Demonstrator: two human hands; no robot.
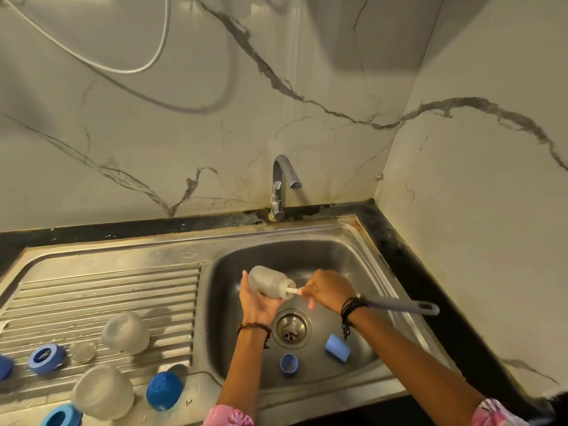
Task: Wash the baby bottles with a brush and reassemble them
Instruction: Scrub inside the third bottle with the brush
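Note:
Over the sink basin my left hand grips a clear baby bottle lying on its side, mouth to the right. My right hand holds a bottle brush whose grey handle sticks out past my wrist to the right. The brush's white stem goes into the bottle's mouth; the brush head is hidden inside.
A blue cap and a blue ring lie in the basin near the drain. On the ribbed drainboard at left sit two clear bottles, a clear teat and several blue rings and caps. The tap stands behind the basin.

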